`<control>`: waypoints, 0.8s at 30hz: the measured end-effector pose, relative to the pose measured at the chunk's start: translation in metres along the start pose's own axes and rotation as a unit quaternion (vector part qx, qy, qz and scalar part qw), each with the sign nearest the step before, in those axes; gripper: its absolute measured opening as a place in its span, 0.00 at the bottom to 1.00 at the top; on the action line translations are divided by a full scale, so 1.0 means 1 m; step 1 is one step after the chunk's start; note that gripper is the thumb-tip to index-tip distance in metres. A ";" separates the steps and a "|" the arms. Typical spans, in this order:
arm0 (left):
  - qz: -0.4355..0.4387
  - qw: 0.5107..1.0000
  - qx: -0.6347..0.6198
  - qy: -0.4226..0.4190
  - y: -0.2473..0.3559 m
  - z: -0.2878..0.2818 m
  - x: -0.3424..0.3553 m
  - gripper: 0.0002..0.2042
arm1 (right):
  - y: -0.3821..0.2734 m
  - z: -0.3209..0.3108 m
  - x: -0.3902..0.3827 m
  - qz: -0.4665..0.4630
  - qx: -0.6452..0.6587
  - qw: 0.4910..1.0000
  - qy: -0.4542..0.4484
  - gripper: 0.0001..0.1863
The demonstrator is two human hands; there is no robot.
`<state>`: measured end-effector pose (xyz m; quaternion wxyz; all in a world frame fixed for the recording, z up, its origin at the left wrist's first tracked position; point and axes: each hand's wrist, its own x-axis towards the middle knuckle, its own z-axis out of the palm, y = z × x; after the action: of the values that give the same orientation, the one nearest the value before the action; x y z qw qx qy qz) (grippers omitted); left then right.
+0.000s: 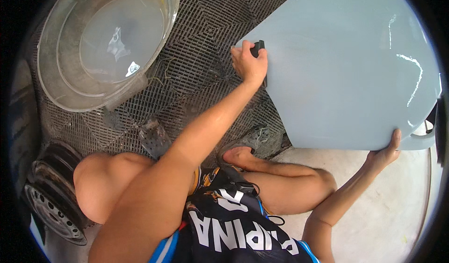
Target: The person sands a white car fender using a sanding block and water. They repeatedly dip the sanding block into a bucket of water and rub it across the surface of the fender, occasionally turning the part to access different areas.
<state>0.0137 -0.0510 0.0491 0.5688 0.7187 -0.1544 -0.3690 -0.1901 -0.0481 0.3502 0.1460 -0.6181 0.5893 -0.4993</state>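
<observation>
A large, glossy blue-grey car body panel (341, 71) fills the upper right, with bright streaks of reflected light on its right side. At the panel's left edge, my left hand (250, 62) is closed around a dark block (257, 48), which looks like a sanding block. My fingers and palm cover most of the block, and its working face is hidden. My right hand (384, 154) grips the panel's near edge towards its right corner; the thumb lies on top and the other fingers are mostly hidden.
A round, clear plastic tub (61, 87) of cloudy water stands at the far left. Black steel wheels (54, 211) lie near my left knee. Dark ribbed rubber matting (206, 29) covers the floor, with a pale surface (369, 216) at the lower right. My feet wear dark clogs (255, 139).
</observation>
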 end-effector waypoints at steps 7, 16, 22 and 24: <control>0.199 0.975 -0.086 0.045 0.020 0.009 0.000 0.12 | -0.002 0.003 -0.002 0.007 0.012 1.000 -0.017 0.32; 0.139 0.989 -0.042 0.012 0.024 0.007 -0.001 0.11 | -0.001 0.004 -0.003 -0.013 0.000 1.000 -0.020 0.32; 0.181 0.981 -0.071 -0.016 0.044 0.004 -0.010 0.14 | -0.002 0.005 0.000 0.054 0.026 0.998 0.004 0.32; 0.211 0.972 -0.097 0.020 0.048 0.003 -0.018 0.14 | 0.000 0.003 -0.001 0.027 0.009 1.000 -0.012 0.32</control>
<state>0.0091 -0.0557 0.0995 0.7036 0.6188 -0.2547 -0.2392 -0.1876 -0.0485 0.3491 0.1721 -0.6065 0.5998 -0.4927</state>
